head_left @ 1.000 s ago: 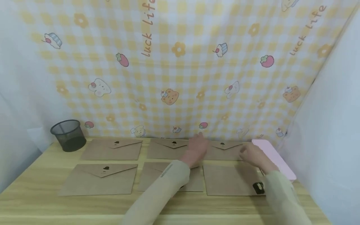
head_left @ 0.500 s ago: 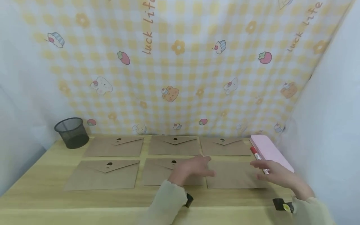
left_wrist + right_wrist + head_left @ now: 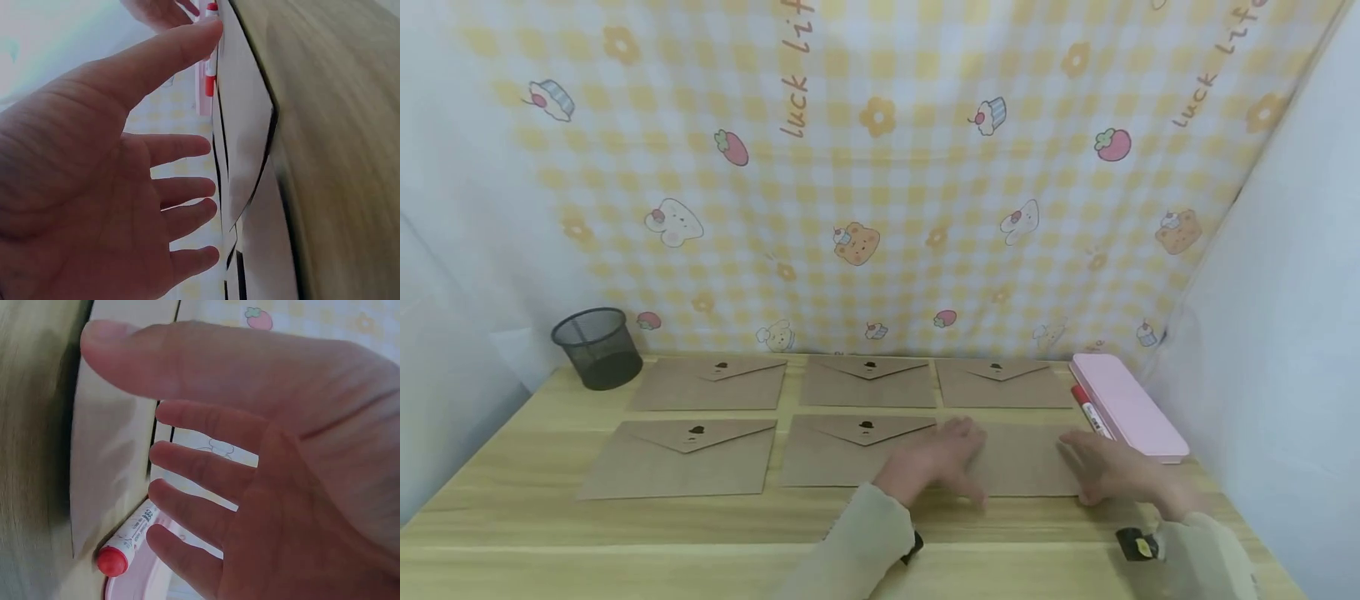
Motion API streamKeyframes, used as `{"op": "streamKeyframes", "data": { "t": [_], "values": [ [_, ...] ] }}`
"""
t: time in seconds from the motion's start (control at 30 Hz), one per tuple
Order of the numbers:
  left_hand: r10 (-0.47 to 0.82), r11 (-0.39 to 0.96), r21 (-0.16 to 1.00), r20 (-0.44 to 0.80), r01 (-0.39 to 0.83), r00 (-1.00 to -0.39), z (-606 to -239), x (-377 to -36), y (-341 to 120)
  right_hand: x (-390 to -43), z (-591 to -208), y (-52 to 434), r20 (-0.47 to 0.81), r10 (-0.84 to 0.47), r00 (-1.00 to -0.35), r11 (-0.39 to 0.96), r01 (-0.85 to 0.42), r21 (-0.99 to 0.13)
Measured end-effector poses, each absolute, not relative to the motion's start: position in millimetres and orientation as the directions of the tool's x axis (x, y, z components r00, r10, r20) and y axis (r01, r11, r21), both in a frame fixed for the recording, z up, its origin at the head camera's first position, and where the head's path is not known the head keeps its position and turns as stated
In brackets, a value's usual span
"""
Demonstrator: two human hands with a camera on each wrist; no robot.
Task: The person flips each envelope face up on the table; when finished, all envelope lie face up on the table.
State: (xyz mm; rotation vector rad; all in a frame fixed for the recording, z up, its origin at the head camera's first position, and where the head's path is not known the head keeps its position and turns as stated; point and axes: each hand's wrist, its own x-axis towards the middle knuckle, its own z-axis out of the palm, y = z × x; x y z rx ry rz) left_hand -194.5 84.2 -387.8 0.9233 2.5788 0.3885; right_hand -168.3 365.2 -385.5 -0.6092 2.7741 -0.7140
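Observation:
Several brown envelopes lie in two rows on the wooden table. The front right envelope shows a plain side with no flap. My left hand is spread flat at its left edge, my right hand at its right edge. In the left wrist view the left hand has straight, parted fingers, with the thumb tip against the envelope. The right hand is likewise spread beside the envelope. Neither hand holds anything.
A red marker lies beside a pink case at the back right; the marker is just beyond my right fingers. A black mesh cup stands at the back left. A checked cloth hangs behind the table.
Both hands have drawn back from the back row to the two sides of the front right envelope. The red marker, hidden at first, now shows beside the pink case.

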Motion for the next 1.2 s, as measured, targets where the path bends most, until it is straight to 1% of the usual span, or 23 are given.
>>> {"op": "streamKeyframes", "data": {
  "t": [0.07, 0.2, 0.3, 0.43, 0.6, 0.73, 0.9, 0.97, 1.07, 1.13, 1.2],
  "values": [
    [0.649, 0.751, 0.369, -0.257, 0.548, -0.716, -389, -193, 86, -168, -388, 365, -0.104, -0.431, -0.897, 0.807, -0.331, -0.489],
    [0.634, 0.758, 0.411, -0.287, 0.505, -0.718, -389, -189, 87, -168, -390, 362, -0.129, -0.399, -0.908, 0.832, -0.3, -0.467],
    [0.625, 0.764, 0.422, -0.297, 0.488, -0.722, -390, -188, 88, -170, -392, 361, -0.144, -0.374, -0.916, 0.858, -0.283, -0.429],
    [0.628, 0.762, 0.402, -0.271, 0.507, -0.729, -391, -187, 92, -171, -393, 360, -0.144, -0.35, -0.926, 0.887, -0.278, -0.369],
    [0.623, 0.771, 0.359, -0.253, 0.526, -0.74, -392, -186, 95, -171, -394, 361, -0.157, -0.346, -0.925, 0.895, -0.276, -0.351],
    [0.623, 0.774, 0.323, -0.229, 0.545, -0.748, -393, -185, 97, -171, -394, 366, -0.163, -0.377, -0.912, 0.877, -0.295, -0.379],
    [0.645, 0.754, 0.314, -0.193, 0.577, -0.739, -394, -187, 97, -169, -393, 375, -0.102, -0.508, -0.855, 0.808, -0.432, -0.402],
    [0.671, 0.72, 0.358, -0.142, 0.594, -0.727, -396, -191, 97, -169, -393, 378, -0.052, -0.556, -0.83, 0.776, -0.494, -0.393],
    [0.7, 0.643, 0.469, -0.038, 0.606, -0.713, -401, -201, 94, -169, -393, 382, 0.028, -0.56, -0.828, 0.766, -0.53, -0.363],
    [0.698, 0.578, 0.573, 0.022, 0.581, -0.716, -403, -208, 90, -170, -390, 386, 0.063, -0.526, -0.848, 0.775, -0.508, -0.377],
    [0.679, 0.536, 0.653, 0.042, 0.535, -0.733, -404, -214, 84, -171, -387, 391, 0.095, -0.468, -0.878, 0.776, -0.461, -0.431]
  ]
}}
